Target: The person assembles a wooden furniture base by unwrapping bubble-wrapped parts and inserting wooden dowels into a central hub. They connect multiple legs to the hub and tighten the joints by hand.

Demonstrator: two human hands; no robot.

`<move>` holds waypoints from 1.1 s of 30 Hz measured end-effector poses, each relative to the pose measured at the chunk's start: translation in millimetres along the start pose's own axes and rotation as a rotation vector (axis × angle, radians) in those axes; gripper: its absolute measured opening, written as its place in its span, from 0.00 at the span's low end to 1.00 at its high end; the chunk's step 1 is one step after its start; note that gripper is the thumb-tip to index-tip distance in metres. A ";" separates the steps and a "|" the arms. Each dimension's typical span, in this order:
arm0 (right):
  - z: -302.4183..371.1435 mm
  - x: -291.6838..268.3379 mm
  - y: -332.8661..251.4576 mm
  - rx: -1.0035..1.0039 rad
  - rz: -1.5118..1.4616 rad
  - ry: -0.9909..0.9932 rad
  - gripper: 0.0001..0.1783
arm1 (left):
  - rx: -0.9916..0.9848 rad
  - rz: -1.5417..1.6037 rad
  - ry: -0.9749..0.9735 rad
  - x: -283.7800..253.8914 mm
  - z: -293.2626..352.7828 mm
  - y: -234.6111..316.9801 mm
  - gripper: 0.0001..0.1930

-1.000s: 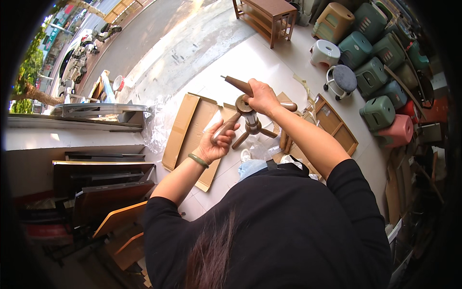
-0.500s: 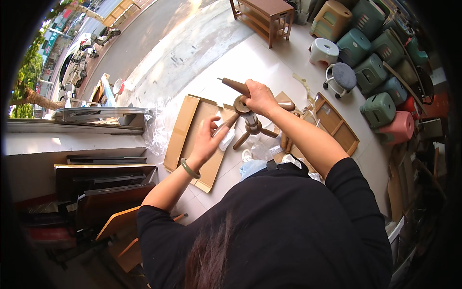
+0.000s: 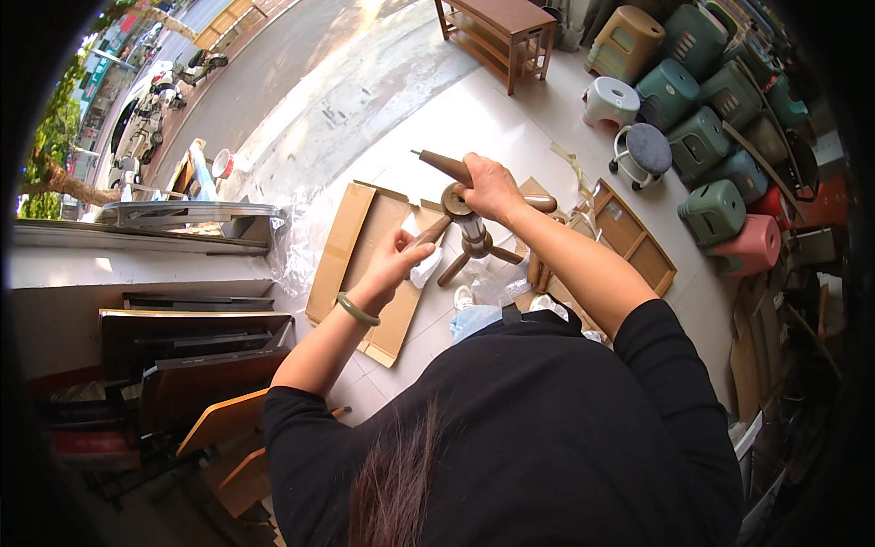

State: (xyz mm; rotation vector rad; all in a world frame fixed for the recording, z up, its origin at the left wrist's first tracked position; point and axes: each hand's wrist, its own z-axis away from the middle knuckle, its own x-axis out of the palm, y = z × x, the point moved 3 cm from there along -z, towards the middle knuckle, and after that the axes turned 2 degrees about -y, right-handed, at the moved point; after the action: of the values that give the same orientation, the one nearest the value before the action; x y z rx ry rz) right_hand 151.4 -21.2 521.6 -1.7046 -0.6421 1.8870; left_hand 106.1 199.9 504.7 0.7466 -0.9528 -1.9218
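A brown wooden stand stands upright below me, its round hub (image 3: pixel 453 198) on top of a post and splayed legs (image 3: pixel 507 254) near the floor. My right hand (image 3: pixel 492 189) is closed round a tapered wooden piece (image 3: pixel 445 166) with a thin metal tip pointing away to the left. That hand is right beside the hub. My left hand (image 3: pixel 390 266), a green bangle on its wrist, has its fingers round a wooden arm (image 3: pixel 433 235) that slants out from the hub. Another rounded arm (image 3: pixel 544 202) sticks out to the right, partly behind my right forearm.
An opened cardboard box (image 3: pixel 339 260) lies left of the stand. Clear plastic wrap (image 3: pixel 497 289) and a framed wooden panel (image 3: pixel 633 235) are on the tiled floor. Plastic stools (image 3: pixel 695 141) are stacked at right, near a round wheeled stool (image 3: pixel 643 150). Boards (image 3: pixel 210 365) lean at left.
My left hand's fingers have drawn in round the slanting arm; before, they were more spread. My right hand has hardly moved and still grips the tapered piece.
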 end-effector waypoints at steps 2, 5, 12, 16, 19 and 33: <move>-0.3 0.5 0.6 0.006 0.000 -0.008 0.17 | 0.581 -0.789 0.292 9.2 16.1 15.0 0.19; -0.8 0.5 1.0 -0.009 0.003 -0.004 0.17 | 0.758 -0.946 0.353 13.5 29.5 14.9 0.23; 0.2 1.3 1.2 -0.043 0.012 0.029 0.17 | -0.476 0.819 -0.177 -1.5 23.1 -27.4 0.27; 0.0 1.8 1.1 -0.031 0.010 0.015 0.17 | -0.458 0.928 -0.148 -1.5 21.8 -24.7 0.21; 0.4 2.0 1.0 -0.036 0.011 0.019 0.17 | -0.385 0.795 -0.030 1.3 23.5 -20.8 0.18; 2.1 3.4 1.8 -0.074 -0.020 0.084 0.15 | 0.977 -0.815 0.446 22.4 53.1 8.5 0.13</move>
State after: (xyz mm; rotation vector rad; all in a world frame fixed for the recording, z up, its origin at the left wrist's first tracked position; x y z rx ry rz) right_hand 148.9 -20.4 518.1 -1.8067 -0.7012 1.7875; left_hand 57.8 194.9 537.0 2.3032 -1.4120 -1.6666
